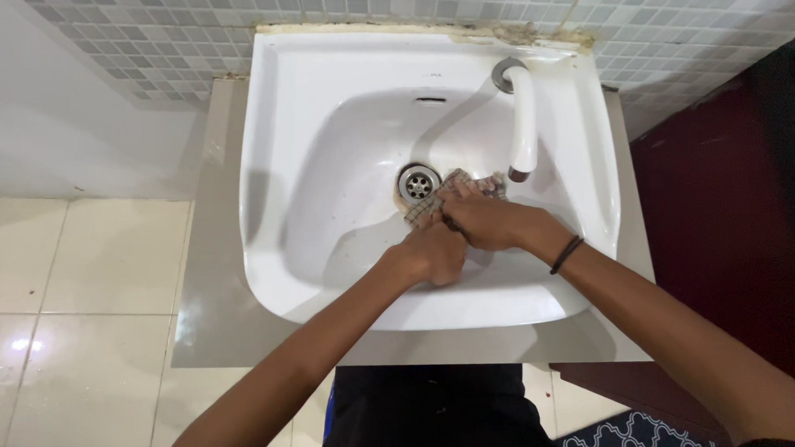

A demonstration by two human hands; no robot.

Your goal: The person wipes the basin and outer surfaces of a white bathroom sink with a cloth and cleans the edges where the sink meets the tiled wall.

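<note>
Item, nearest: left hand (432, 253) curling shut low in the sink (277, 166), fingers seemingly gripping the near end of the cloth (432, 203). Right hand (485, 220), black band at wrist, lying over it, fingers closing on the same checked cloth. Cloth bunching just beside the drain (418, 181), under the white tap (522, 122). Handling note, as judgement: keeping both grips firm and the cloth over the basin is likely keeping drips off the floor.
</note>
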